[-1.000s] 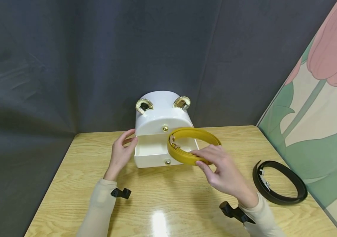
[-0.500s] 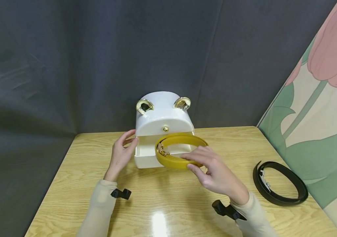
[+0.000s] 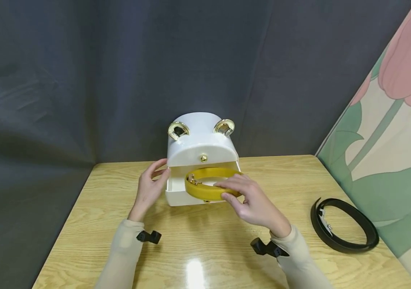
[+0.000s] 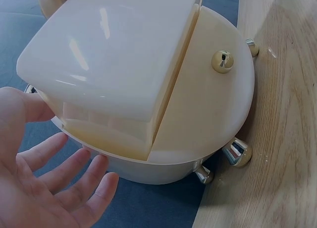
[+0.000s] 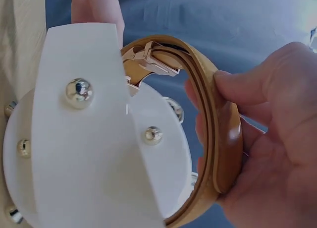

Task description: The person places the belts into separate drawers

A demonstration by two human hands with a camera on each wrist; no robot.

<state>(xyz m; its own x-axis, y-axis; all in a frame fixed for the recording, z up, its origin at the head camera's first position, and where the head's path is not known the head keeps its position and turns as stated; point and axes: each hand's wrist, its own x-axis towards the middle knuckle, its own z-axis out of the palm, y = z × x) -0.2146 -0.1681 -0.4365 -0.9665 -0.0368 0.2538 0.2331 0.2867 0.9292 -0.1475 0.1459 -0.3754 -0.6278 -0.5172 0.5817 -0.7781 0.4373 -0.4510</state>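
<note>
A white box (image 3: 199,130) with gold knobs and two gold rings on top stands at the back of the table, its lower drawer (image 3: 177,197) pulled out. My left hand (image 3: 149,192) touches the box's left side, thumb and fingertips near the drawer; the left wrist view shows its fingers (image 4: 74,168) loose. Between thumb and fingers, my right hand (image 3: 254,200) pinches a coiled yellow belt (image 3: 198,193), held over the drawer. In the right wrist view the belt's metal buckle (image 5: 153,59) faces away from the palm. The belt hides part of the drawer.
A coiled black belt (image 3: 317,228) with a silver buckle lies on the wooden table (image 3: 176,249) at the right. Behind the table hangs a dark curtain (image 3: 136,80). A flower-patterned panel (image 3: 389,168) stands along the right edge.
My right hand has carried the yellow belt leftward and slightly lower, from the drawer's right side to over its middle. The left hand and the box stay in place.
</note>
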